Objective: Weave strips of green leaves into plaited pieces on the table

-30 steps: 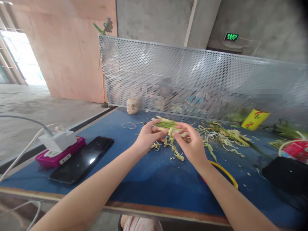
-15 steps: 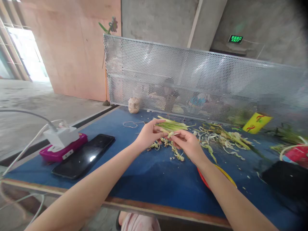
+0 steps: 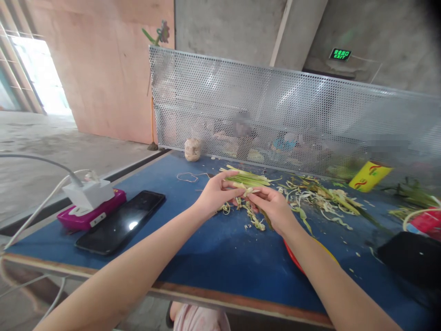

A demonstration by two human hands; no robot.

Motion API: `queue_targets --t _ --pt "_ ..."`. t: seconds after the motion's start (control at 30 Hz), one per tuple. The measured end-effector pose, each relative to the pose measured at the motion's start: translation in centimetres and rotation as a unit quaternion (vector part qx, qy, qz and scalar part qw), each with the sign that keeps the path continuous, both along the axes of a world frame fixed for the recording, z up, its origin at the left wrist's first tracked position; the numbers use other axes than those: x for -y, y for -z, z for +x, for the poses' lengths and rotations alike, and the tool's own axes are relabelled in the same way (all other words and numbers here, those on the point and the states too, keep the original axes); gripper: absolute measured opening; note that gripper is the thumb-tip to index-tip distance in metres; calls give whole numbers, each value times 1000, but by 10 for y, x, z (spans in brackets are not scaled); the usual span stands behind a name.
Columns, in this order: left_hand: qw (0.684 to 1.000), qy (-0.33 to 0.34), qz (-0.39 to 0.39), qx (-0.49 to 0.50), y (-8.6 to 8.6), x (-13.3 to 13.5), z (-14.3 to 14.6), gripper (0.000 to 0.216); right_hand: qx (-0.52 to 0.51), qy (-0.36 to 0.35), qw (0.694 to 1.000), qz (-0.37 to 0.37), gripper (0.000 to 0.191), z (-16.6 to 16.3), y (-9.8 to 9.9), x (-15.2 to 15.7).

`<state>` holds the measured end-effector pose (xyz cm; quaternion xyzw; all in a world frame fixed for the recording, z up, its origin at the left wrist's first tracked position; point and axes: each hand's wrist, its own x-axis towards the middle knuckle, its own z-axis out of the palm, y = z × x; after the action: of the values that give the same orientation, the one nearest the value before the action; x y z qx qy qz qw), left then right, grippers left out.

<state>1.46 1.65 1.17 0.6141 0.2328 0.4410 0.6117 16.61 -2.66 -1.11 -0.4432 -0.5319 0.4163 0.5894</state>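
Observation:
Above the middle of the table, my left hand (image 3: 217,193) and my right hand (image 3: 273,205) meet, fingertips pinched on a pale green plant strip (image 3: 248,191). Between them the strip is folded or knotted into a small lump. Just behind the fingers lies a bundle of long green stalks (image 3: 253,177). Several small twisted, knotted strips (image 3: 255,220) rest on the table below the hands, partly hidden by them. Loose peeled strips and leaves (image 3: 322,200) are spread out to the right.
A red and yellow round dish (image 3: 292,257) is half hidden under my right forearm. On the left of the blue table (image 3: 220,262) are a black phone (image 3: 120,223) and a purple power strip (image 3: 91,211) with a white charger. A perforated metal screen (image 3: 262,105) stands behind.
Both hands keep their pinch on the plant strip and have barely moved, with a slight shift of the fingers. The view has tilted a little.

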Motion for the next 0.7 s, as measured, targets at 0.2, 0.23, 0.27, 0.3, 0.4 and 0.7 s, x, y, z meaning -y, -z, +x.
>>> queue_targets --t 0.2,0.23,0.27,0.3,0.4,0.7 --pt "999 -12 -20 29 -3 4 0 77 -12 0 1000 5 18 -1 0 0" --pt "999 -15 -26 39 -3 5 0 83 -12 0 1000 5 17 -1 -1 1" --pt "998 -19 -34 49 -3 6 1 88 -14 2 1000 4 17 -2 -1 1" --pt "997 -22 -44 59 -3 7 1 92 -19 6 1000 5 17 -2 -1 1" --pt "993 -35 -82 75 -2 10 3 100 -37 26 999 9 20 -3 -1 1" --pt "991 -107 -37 77 5 15 10 99 -26 18 999 17 20 -5 5 -1"
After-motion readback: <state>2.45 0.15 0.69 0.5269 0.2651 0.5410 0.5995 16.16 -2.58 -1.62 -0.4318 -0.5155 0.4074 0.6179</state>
